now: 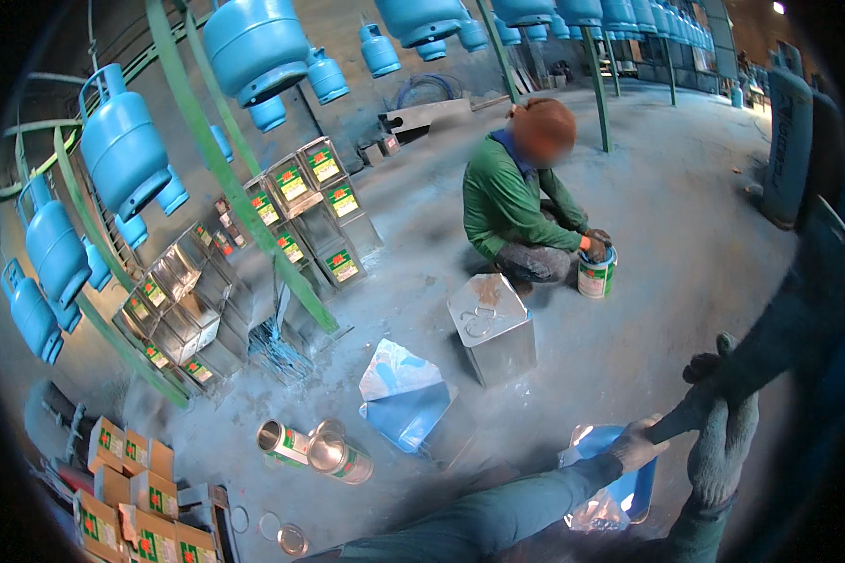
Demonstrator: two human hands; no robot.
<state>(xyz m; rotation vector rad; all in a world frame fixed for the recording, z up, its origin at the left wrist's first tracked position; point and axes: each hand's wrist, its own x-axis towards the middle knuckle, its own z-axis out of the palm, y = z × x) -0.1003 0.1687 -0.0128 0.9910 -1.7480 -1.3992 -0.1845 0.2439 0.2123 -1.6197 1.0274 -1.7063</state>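
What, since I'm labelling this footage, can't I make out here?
All in the head view:
Part of the blue container: hidden by the left sleeve.
Most of the can's inside: covered by the co-worker's hands.
The crouching co-worker's face: blurred.
Top of a hanging blue cylinder: cut off by the upper edge.

At four o'clock my gloved left hand (640, 443) hangs over an open, blue-lined metal tin (642, 493); at its three o'clock is my grey-gloved right hand (720, 457). At two o'clock a crouching, green-topped co-worker (514, 202) handles a round, white-and-green can (595, 281); sky-blue metal cylinders (258, 52) hang at eleven o'clock
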